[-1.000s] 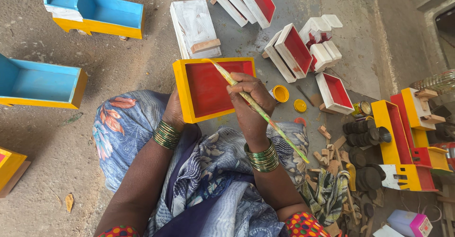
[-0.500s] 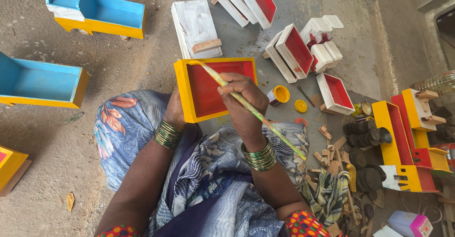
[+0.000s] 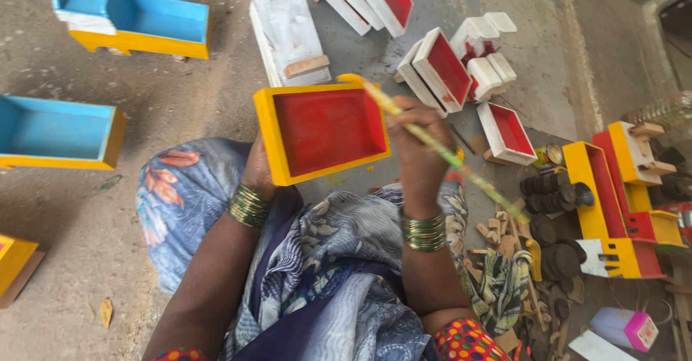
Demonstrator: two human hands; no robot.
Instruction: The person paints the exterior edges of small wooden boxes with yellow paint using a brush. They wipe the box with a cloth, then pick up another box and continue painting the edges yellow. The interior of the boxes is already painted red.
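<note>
A small wooden box point(image 3: 321, 131), red inside with a yellow rim, rests tilted above my lap. My left hand point(image 3: 257, 170) grips its lower left corner from beneath, mostly hidden by the box. In my right hand point(image 3: 418, 144) is a long thin paintbrush point(image 3: 432, 141), its yellow-loaded tip touching the box's top right rim. The handle slants down to the right past my wrist. Green bangles circle both wrists.
Blue and yellow boxes point(image 3: 133, 18) point(image 3: 54, 131) lie on the ground to the left. White and red boxes point(image 3: 447, 69) point(image 3: 508, 131) and a white block point(image 3: 288, 40) sit ahead. Yellow and red toy parts point(image 3: 613, 195), dark wheels point(image 3: 548, 191) and wood scraps crowd the right.
The brush tip has travelled from the box's left rim across to its top right edge. The box and my left hand stayed in place.
</note>
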